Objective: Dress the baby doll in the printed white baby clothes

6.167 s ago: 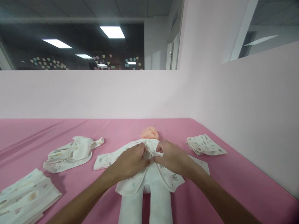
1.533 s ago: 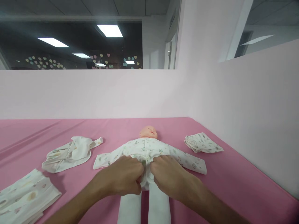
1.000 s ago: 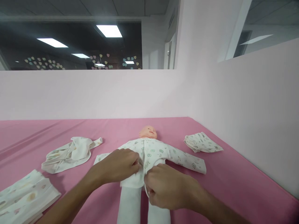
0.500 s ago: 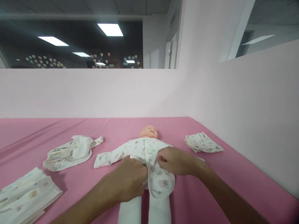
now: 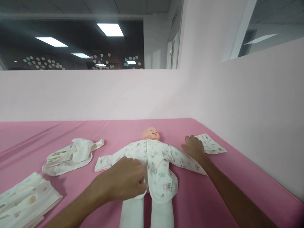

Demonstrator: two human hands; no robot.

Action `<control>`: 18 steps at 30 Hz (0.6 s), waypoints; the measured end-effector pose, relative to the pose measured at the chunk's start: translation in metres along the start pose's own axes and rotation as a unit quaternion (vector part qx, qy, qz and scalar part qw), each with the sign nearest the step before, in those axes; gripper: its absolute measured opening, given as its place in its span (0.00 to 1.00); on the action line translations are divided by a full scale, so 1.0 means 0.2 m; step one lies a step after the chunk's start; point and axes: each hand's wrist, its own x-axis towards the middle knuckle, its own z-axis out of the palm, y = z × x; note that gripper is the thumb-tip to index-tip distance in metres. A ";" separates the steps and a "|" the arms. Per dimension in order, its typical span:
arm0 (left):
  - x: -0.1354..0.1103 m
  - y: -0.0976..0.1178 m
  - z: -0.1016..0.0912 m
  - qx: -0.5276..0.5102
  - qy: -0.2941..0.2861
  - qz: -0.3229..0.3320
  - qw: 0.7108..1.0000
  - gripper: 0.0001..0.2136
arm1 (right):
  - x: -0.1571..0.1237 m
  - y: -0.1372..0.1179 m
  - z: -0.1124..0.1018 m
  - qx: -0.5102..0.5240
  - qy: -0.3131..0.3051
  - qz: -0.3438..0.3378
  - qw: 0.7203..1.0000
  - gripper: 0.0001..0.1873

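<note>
A baby doll (image 5: 152, 134) lies on its back in a white printed wrap shirt (image 5: 160, 174) and white trousers (image 5: 162, 213). My left hand (image 5: 129, 177) is closed over the shirt's left front, knuckles up. Its fingertips are hidden, so what they pinch does not show. The right front panel hangs loose down to the doll's hip. Past the doll's outstretched right-side sleeve (image 5: 187, 161), my right hand (image 5: 193, 147) is open, fingers slightly bent and apart. It is over the near end of a folded printed cloth (image 5: 211, 144), partly covering it.
On the left lie a crumpled white garment (image 5: 71, 155) with a narrow sleeve and a folded printed cloth (image 5: 30, 198). Everything rests on a pink padded surface (image 5: 123, 129). A white wall (image 5: 95, 95) with windows rises behind, and another wall (image 5: 256, 110) stands on the right.
My right hand has left the shirt's front panel, moved right and up to the folded cloth, and its fist has loosened. My left hand has shifted slightly left.
</note>
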 end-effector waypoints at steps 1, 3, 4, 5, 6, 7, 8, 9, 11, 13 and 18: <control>0.00 -0.01 0.00 0.009 0.006 -0.020 1.000 0.08 | 0.01 0.03 0.02 -0.005 0.008 0.008 1.000 0.12; 0.00 -0.02 -0.01 0.022 0.015 -0.051 0.998 0.08 | 0.02 0.09 0.05 -0.004 0.012 0.020 1.000 0.15; -0.01 -0.02 -0.02 0.024 0.017 -0.059 0.998 0.08 | 0.02 0.13 0.07 0.003 0.008 0.025 1.000 0.16; -0.01 -0.02 -0.03 0.024 0.018 -0.064 0.998 0.08 | 0.03 0.17 0.08 0.013 0.002 0.031 0.999 0.16; -0.02 -0.02 -0.03 0.022 0.020 -0.067 0.997 0.09 | 0.03 0.21 0.09 0.026 -0.003 0.038 0.999 0.15; -0.02 -0.02 -0.04 0.018 0.024 -0.070 0.997 0.09 | 0.04 0.24 0.10 0.039 -0.005 0.048 0.998 0.13; -0.03 -0.02 -0.04 0.013 0.028 -0.071 0.997 0.09 | 0.04 0.27 0.11 0.054 -0.003 0.061 0.997 0.12; -0.03 -0.01 -0.05 0.009 0.032 -0.072 0.997 0.09 | 0.05 0.30 0.11 0.072 0.002 0.076 0.995 0.11; -0.03 0.00 -0.06 0.001 0.039 -0.074 0.996 0.10 | 0.06 0.32 0.10 0.116 0.020 0.109 0.987 0.12; -0.02 0.01 -0.06 -0.018 0.053 -0.076 0.996 0.12 | 0.08 0.32 0.06 0.177 0.037 0.136 0.974 0.12; 0.02 0.04 -0.08 -0.131 0.153 -0.116 0.973 0.11 | 0.05 0.14 -0.17 0.347 0.092 0.085 0.930 0.24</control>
